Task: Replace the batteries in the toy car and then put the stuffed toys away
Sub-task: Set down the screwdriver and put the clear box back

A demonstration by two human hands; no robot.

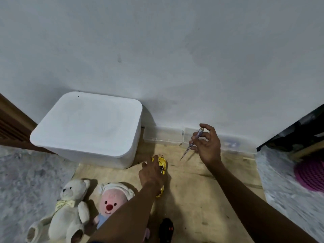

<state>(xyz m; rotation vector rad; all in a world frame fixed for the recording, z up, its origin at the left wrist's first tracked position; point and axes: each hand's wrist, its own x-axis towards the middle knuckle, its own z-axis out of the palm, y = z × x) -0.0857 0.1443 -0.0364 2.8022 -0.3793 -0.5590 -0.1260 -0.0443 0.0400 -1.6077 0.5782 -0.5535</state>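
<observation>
Item, gold toy car on the wooden floor under my left hand, fingers draped over it; my right hand pinches the screwdriver, best seated squarely in the hatch screw before turning.

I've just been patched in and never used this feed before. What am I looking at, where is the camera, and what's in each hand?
One picture, from a camera on a person's head, looking down at their bare hands; no machine. The right hand holds a slim screwdriver, tip down. The left hand rests on the gold toy car on a wooden floor. Beside it lie a white teddy bear and a pink plush. A lidded white bin stands by the wall.
</observation>
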